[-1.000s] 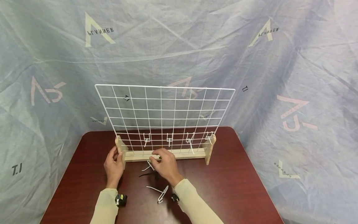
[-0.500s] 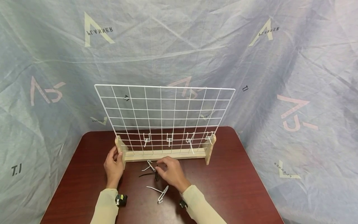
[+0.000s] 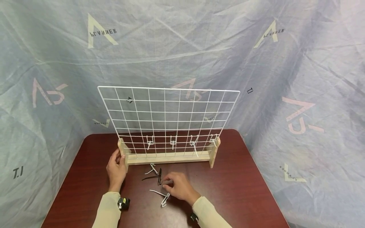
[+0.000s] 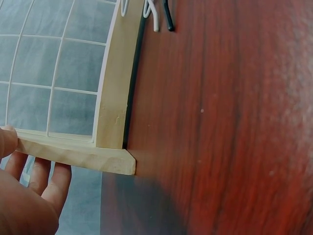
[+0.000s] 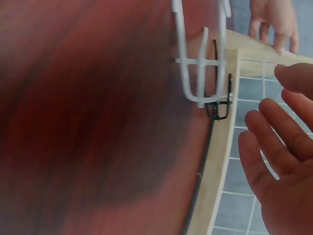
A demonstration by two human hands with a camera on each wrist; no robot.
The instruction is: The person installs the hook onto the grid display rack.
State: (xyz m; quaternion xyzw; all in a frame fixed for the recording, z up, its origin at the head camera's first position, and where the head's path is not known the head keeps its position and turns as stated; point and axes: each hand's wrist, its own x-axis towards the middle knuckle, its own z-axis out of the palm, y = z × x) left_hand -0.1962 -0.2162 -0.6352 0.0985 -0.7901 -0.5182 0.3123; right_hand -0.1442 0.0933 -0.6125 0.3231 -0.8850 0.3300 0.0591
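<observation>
Head view: the right hand (image 3: 178, 187) is low over the tabletop (image 3: 242, 190), near the front edge at its middle. Its fingers are half bent w/ tips at the black hook (image 3: 156, 178) and just beside the white hook (image 3: 163, 196). Whether the fingers already touch or pinch one of them, I cannot tell. In the right wrist view the fingers (image 5: 274, 142) look spread and relaxed, w/ nothing between them.

The left hand (image 3: 116, 170) grips the left wooden foot (image 3: 122, 151) of the stand, thumb on one side & fingers on the other; the left wrist view shows the same, fingers (image 4: 46, 178) under the wood.

The black hook is thin dark wire, lying flat, w/ a short double bracket at its right end. The white hook is the same shape, long arm to the left, bracket to the right, nearer to the front edge. A second white hook (image 3: 152, 168) lies just behind the black one, close to the wooden base bar (image 3: 171, 157).

The base carries an upright white wire grid (image 3: 168, 117), near the back edge. Four white hooks hang on its low row, e.g. one (image 3: 149, 142) at left.

Compared w/ 1 s ago: the right hand was up at the base bar, at the second white hook; now it has come back toward the person, to the black and white hooks. The left hand, grid & hooks have not moved.
</observation>
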